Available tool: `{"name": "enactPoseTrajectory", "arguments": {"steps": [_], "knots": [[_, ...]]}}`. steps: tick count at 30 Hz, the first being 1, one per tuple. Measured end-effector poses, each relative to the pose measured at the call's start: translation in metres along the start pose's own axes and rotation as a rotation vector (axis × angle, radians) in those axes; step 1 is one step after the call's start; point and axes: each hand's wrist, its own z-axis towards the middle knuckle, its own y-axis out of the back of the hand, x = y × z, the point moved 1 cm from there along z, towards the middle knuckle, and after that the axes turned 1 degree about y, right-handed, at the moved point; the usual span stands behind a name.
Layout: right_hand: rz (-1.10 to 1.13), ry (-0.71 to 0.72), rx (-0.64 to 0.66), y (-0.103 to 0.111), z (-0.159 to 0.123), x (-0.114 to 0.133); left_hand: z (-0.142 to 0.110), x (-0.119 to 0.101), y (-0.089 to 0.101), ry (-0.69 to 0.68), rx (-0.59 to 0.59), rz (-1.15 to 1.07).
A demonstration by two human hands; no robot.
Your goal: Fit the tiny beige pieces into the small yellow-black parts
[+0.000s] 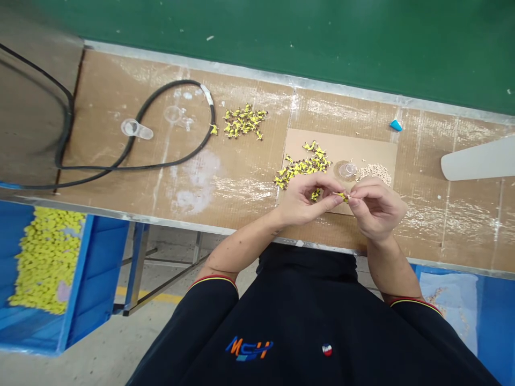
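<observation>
My left hand [303, 201] pinches a small yellow part [343, 197] with dark leads between its fingertips. My right hand [376, 208] meets it from the other side, its fingertips closed on a tiny beige piece at the part's end. Under my hands lies a cardboard sheet [362, 147] on the bench. On it are a heap of yellow parts [303, 169], a clear plastic dish [346, 170] and a pile of small beige pieces [374, 173]. A few yellow parts sit beneath my left hand, partly hidden.
A second heap of yellow parts [243, 121] lies on the cardboard-covered bench [201, 198] to the left, near a looped black cable [137, 167] and clear plastic holders [137, 128]. A blue wedge [396, 125] and a white blade-shaped object [478, 159] lie right. A blue bin of yellow pieces [48, 260] stands below left.
</observation>
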Motion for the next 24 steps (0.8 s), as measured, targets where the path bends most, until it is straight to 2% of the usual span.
{"name": "enactPoseTrajectory", "arguments": {"steps": [16, 24], "knots": [[0.000, -0.007, 0.041, -0.0001, 0.0033, 0.0035, 0.0030, 0.0018, 0.0029, -0.083, 0.028, 0.017], [0.036, -0.121, 0.083, 0.0025, 0.0039, 0.0050, 0.0046, -0.0004, 0.0052, -0.090, 0.054, 0.053]]}}
